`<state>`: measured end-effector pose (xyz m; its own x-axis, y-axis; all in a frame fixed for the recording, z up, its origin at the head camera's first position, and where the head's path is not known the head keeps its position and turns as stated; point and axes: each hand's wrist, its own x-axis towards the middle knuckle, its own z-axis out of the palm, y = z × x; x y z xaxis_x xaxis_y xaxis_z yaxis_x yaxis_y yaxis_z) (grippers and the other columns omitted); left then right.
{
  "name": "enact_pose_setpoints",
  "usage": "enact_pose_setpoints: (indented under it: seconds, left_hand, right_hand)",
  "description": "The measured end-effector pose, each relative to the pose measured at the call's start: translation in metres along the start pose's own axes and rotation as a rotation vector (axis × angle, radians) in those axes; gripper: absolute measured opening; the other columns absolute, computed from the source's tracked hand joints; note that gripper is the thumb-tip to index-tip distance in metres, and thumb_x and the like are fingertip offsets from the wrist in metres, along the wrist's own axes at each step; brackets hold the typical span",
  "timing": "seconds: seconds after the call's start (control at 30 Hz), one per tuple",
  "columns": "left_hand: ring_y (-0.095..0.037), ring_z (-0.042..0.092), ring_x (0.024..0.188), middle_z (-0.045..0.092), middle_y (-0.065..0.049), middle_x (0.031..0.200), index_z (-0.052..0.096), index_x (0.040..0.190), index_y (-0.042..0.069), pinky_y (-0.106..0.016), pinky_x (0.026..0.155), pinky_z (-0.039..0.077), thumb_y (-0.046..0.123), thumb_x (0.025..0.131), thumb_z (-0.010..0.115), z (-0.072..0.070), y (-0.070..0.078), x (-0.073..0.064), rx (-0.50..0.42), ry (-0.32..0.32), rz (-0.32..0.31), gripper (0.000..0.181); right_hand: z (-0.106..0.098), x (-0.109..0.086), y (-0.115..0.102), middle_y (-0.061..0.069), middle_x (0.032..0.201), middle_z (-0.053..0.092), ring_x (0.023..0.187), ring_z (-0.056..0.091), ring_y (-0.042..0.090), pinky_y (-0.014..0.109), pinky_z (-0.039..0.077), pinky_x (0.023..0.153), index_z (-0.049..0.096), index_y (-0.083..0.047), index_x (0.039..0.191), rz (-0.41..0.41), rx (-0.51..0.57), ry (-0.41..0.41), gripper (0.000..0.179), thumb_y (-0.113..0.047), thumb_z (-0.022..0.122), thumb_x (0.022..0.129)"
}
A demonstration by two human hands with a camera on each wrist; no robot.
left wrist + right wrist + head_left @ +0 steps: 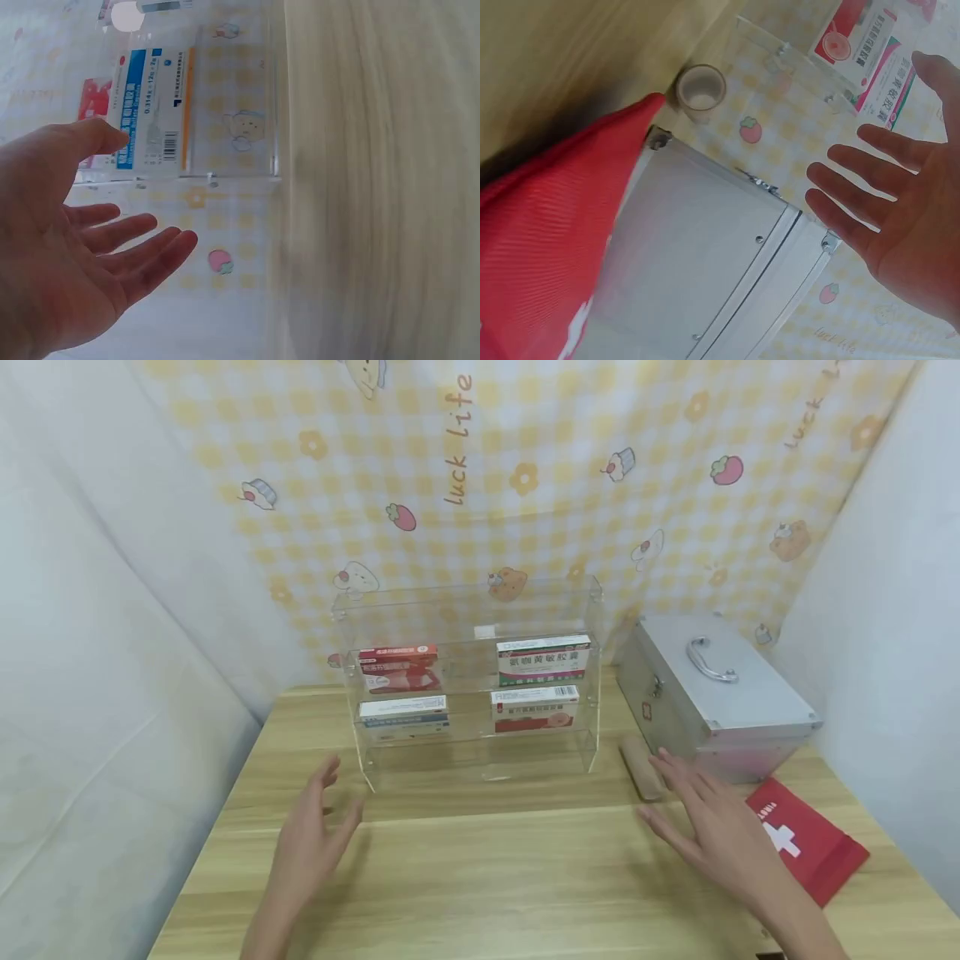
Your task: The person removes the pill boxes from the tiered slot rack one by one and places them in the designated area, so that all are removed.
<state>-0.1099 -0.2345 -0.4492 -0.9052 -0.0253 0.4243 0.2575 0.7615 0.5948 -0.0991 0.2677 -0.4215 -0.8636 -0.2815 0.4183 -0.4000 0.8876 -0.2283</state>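
Note:
My left hand [309, 835] hovers over the table left of a clear acrylic rack [465, 760], fingers spread and holding nothing. My right hand [712, 827], also with fingers extended, is above the table at the right, near a beige roll [640, 768] of bandage or tape and a red first-aid pouch [806, 839]. Medicine boxes stand on the rack: a red one [401, 670] and a white-and-blue one [405, 718] on the left, a white-and-green one [543, 662] and a white-and-red one [534, 710] on the right.
A silver metal case [712, 685] with a top handle and front latch stands at the back right, its lid down. Behind the table [495, 877] hangs a yellow checked cloth [450, 468]. White curtains [97, 635] border both sides. A dark object edge shows at the bottom right.

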Motion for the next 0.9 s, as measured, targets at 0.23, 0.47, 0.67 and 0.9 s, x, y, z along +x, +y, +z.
enact_pose_setpoints:
  seconds: [0.23, 0.47, 0.67, 0.9]
  left_hand:
    - [-0.039, 0.045, 0.128, 0.038, -0.021, 0.149, 0.025, 0.151, 0.002, -0.049, 0.088, 0.054, 0.02, 0.094, 0.068, 0.013, -0.016, 0.017, -0.235, -0.102, -0.181, 0.074]
    - [-0.034, 0.042, 0.13, 0.038, -0.02, 0.149, 0.023, 0.153, 0.007, -0.047, 0.102, 0.045, 0.02, 0.093, 0.07, 0.028, -0.027, 0.026, -0.418, -0.139, -0.336, 0.078]
    - [-0.028, 0.046, 0.125, 0.042, -0.014, 0.146, 0.028, 0.152, 0.01, -0.03, 0.096, 0.05, 0.019, 0.09, 0.074, 0.039, -0.035, 0.031, -0.541, -0.137, -0.382, 0.079]
    - [-0.028, 0.047, 0.123, 0.046, -0.012, 0.144, 0.029, 0.153, 0.015, -0.023, 0.085, 0.054, 0.03, 0.087, 0.076, 0.049, -0.045, 0.033, -0.551, -0.166, -0.372, 0.083]
  right_hand:
    - [0.003, 0.038, -0.007, 0.008, 0.141, 0.052, 0.125, 0.05, 0.031, 0.056, 0.045, 0.097, 0.046, -0.018, 0.146, -0.083, 0.012, 0.042, 0.068, -0.044, 0.07, 0.089]
    - [0.004, 0.079, -0.02, 0.009, 0.131, 0.059, 0.12, 0.054, 0.028, 0.051, 0.05, 0.093, 0.052, -0.013, 0.14, -0.164, 0.043, 0.079, 0.059, -0.04, 0.069, 0.09]
    - [0.008, 0.106, -0.026, 0.009, 0.124, 0.062, 0.112, 0.058, 0.028, 0.049, 0.056, 0.075, 0.055, -0.012, 0.137, -0.17, 0.037, 0.094, 0.054, -0.037, 0.069, 0.091]
    - [0.014, 0.125, -0.029, 0.007, 0.127, 0.06, 0.106, 0.061, 0.027, 0.044, 0.057, 0.064, 0.053, -0.016, 0.139, -0.138, 0.019, 0.054, 0.053, -0.036, 0.068, 0.093]
